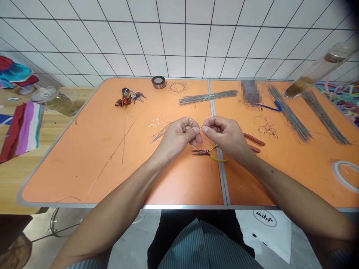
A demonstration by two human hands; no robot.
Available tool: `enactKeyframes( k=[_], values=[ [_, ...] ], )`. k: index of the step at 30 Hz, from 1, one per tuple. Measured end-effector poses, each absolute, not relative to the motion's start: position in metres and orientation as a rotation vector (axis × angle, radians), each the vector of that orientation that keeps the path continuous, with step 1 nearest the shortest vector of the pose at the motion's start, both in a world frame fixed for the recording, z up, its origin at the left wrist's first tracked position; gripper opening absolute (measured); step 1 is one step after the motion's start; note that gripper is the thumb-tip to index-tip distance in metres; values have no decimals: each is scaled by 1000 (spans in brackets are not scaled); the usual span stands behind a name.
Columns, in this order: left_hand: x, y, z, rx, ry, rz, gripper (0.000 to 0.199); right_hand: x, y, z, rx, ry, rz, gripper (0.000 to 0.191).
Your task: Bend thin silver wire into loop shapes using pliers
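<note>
My left hand (181,133) and my right hand (224,133) meet above the middle of the orange table, fingertips almost touching. Each pinches a thin wire (193,145) between thumb and fingers; part of it loops by the left fingers and hangs below them. Small pink bits, perhaps beads, show near its lower end. Just under the hands lie needle-nose pliers with yellow handles (219,160). Red tool handles (254,139) stick out from behind my right hand, their head hidden. Loose straight wires (160,133) lie beside my left hand.
Wire bundles lie at the back (209,98) and right (290,114). Keys (136,96), a tape roll (158,82), a wire ring (178,87) and tangled wire (267,129) rest around. A tilted-looking glass bottle (300,86) stands back right. A metal seam (221,172) crosses the table (61,160).
</note>
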State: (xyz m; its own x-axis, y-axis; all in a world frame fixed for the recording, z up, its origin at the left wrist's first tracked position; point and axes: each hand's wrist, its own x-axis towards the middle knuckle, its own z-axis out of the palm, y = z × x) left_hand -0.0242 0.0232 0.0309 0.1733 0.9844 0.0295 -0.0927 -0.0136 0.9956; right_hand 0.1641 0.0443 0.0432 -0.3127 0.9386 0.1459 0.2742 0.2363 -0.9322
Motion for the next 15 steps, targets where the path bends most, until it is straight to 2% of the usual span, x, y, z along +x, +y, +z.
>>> enactKeyframes(
  k=[8, 15],
  values=[
    [-24, 22, 31, 1188, 1013, 1128, 9, 164, 43, 47, -1180, -1732, 1117, 9],
    [-28, 24, 30, 1161, 967, 1137, 10, 167, 42, 51, -1179, -1736, 1140, 8]
  ],
)
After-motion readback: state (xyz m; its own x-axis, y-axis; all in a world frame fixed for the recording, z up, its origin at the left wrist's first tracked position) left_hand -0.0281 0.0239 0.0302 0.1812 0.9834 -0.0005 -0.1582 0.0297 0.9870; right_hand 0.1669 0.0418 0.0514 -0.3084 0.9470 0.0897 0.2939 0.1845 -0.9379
